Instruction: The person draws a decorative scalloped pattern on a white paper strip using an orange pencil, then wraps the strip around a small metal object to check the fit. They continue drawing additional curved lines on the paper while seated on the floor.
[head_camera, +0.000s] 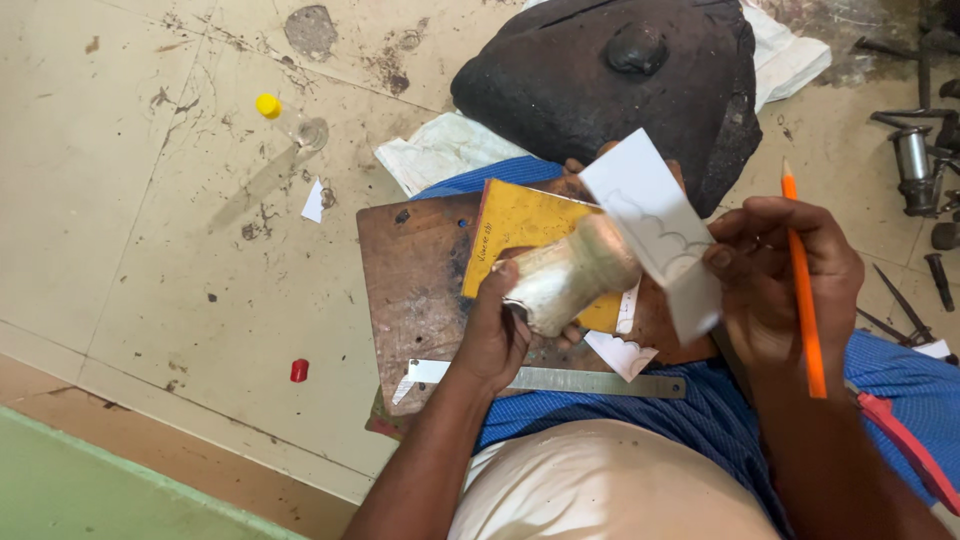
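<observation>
My left hand (495, 325) grips a dirty white glue bottle (570, 275), tilted with its tip against a white paper strip (655, 225). A curved pencil outline is drawn on the strip. My right hand (775, 270) holds that strip at its right edge and also keeps an orange pencil (803, 290) between its fingers, point up. Both hands work above a brown board (415, 285) resting on my lap, with a yellow card (520, 220) lying on it. A steel ruler (560, 380) lies along the board's near edge.
A large dark rounded block (600, 80) stands beyond the board on white cloth (440, 150). A clear bottle with a yellow cap (290, 120) and a small red cap (299, 370) lie on the stained floor to the left. Metal tools (915, 170) are scattered at right.
</observation>
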